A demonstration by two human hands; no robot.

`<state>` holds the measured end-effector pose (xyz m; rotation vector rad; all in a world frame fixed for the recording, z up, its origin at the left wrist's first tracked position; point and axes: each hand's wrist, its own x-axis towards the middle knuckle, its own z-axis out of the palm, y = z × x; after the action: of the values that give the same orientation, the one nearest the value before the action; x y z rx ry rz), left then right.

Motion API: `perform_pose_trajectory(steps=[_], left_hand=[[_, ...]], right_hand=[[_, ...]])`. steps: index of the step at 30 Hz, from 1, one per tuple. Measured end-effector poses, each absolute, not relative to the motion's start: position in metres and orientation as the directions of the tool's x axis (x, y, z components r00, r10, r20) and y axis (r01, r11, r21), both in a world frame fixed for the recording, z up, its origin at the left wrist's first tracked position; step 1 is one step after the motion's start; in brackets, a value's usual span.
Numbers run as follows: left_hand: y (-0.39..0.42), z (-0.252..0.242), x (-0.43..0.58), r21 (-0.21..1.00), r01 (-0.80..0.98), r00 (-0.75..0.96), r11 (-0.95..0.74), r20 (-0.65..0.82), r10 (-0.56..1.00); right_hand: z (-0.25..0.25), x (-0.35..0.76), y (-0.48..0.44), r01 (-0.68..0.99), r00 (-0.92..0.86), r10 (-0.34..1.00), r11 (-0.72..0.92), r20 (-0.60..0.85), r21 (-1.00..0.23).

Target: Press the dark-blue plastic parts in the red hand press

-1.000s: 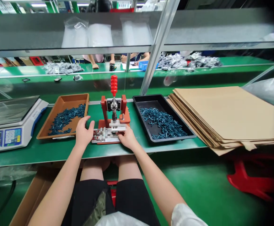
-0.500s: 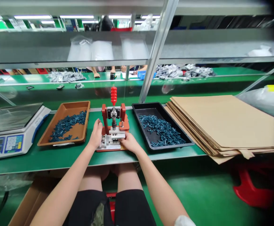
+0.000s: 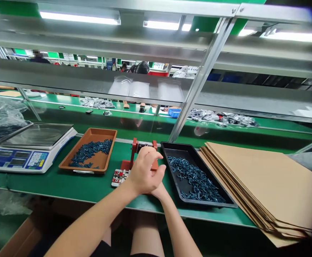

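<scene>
Two hands are in view, both at the near edge of the red hand press (image 3: pixel 144 151) on the green workbench (image 3: pixel 64 187). The left hand (image 3: pixel 145 172) is raised in front of the press and hides its middle, with its fingers (image 3: pixel 154 156) loosely curled; whether it is touching or gripping anything cannot be told. The right hand (image 3: pixel 159 191) lies mostly hidden beneath the left, so its state cannot be told either. Just left of the press sits one metal jig plate (image 3: pixel 119 177), on the press's base. Left of that is one brown tray (image 3: pixel 87 167) of dark blue plastic parts (image 3: pixel 90 152), too many to count, and further left is one digital scale (image 3: pixel 29 151). Right of the press, one black tray (image 3: pixel 198 178) holds a similar heap of dark blue parts (image 3: pixel 194 178). Further right lies one stack of cardboard sheets (image 3: pixel 263 185), tilted in view. Beyond the glass, three clear plastic bags (image 3: pixel 139 89) stand on a shelf, and a far bench carries three piles of silver packets (image 3: pixel 97 102) and one blue crate (image 3: pixel 174 112).
</scene>
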<state>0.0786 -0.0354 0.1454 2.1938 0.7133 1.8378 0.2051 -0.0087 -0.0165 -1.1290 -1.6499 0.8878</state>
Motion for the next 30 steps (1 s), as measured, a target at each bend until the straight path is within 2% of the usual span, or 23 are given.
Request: perform_pose_trajectory(steps=[5, 7, 8, 10, 12, 13, 15, 18, 20, 22, 24, 26, 28, 30], left_hand=[[-0.017, 0.135, 0.075, 0.303, 0.399, 0.187, -0.866, 0.898, 0.4], [0.003, 0.148, 0.078, 0.306, 0.485, 0.2, -0.819, 0.873, 0.445], [0.013, 0.157, 0.079, 0.353, 0.515, 0.183, -0.781, 0.845, 0.503], [0.029, 0.174, 0.081, 0.521, 0.534, 0.13, -0.665, 0.727, 0.674], [0.038, 0.185, 0.081, 0.674, 0.508, 0.107, -0.536, 0.568, 0.816], [0.039, 0.187, 0.079, 0.711, 0.497, 0.106, -0.498, 0.52, 0.848], [0.034, 0.179, 0.074, 0.691, 0.495, 0.101, -0.526, 0.556, 0.825], [0.014, 0.14, 0.054, 0.562, 0.521, 0.044, -0.642, 0.733, 0.678], [0.002, 0.1, 0.032, 0.575, 0.555, -0.048, -0.601, 0.744, 0.667], [-0.003, 0.057, 0.007, 0.658, 0.599, -0.122, -0.456, 0.638, 0.761], [-0.003, 0.019, -0.013, 0.706, 0.624, -0.037, -0.336, 0.457, 0.889], [-0.001, -0.009, -0.024, 0.727, 0.619, 0.084, -0.298, 0.316, 0.945], [0.001, -0.026, -0.026, 0.756, 0.593, 0.088, -0.277, 0.281, 0.956], [0.005, -0.034, -0.022, 0.825, 0.521, -0.042, -0.217, 0.279, 0.959]], right_hand=[[-0.021, 0.207, -0.005, 0.343, -0.118, 0.962, 0.272, 0.245, -0.899], [-0.026, 0.207, -0.003, 0.402, -0.116, 0.968, 0.25, 0.222, -0.881], [-0.028, 0.207, -0.004, 0.437, -0.121, 0.969, 0.245, 0.214, -0.865], [-0.033, 0.207, -0.005, 0.512, -0.115, 0.964, 0.263, 0.238, -0.818], [-0.038, 0.206, -0.007, 0.579, -0.091, 0.94, 0.319, 0.33, -0.75], [-0.041, 0.206, -0.007, 0.602, -0.077, 0.916, 0.357, 0.393, -0.715], [-0.048, 0.205, -0.007, 0.618, -0.087, 0.864, 0.437, 0.496, -0.653], [-0.058, 0.206, -0.005, 0.617, -0.133, 0.829, 0.498, 0.543, -0.609], [-0.064, 0.208, -0.003, 0.611, -0.143, 0.831, 0.501, 0.537, -0.613], [-0.069, 0.21, 0.0, 0.602, -0.145, 0.83, 0.506, 0.538, -0.618], [-0.072, 0.212, 0.003, 0.601, -0.145, 0.82, 0.518, 0.554, -0.609], [-0.074, 0.213, 0.004, 0.613, -0.142, 0.814, 0.519, 0.563, -0.596], [-0.074, 0.214, 0.005, 0.628, -0.141, 0.821, 0.506, 0.554, -0.591], [-0.072, 0.214, 0.005, 0.642, -0.144, 0.833, 0.489, 0.534, -0.59]])
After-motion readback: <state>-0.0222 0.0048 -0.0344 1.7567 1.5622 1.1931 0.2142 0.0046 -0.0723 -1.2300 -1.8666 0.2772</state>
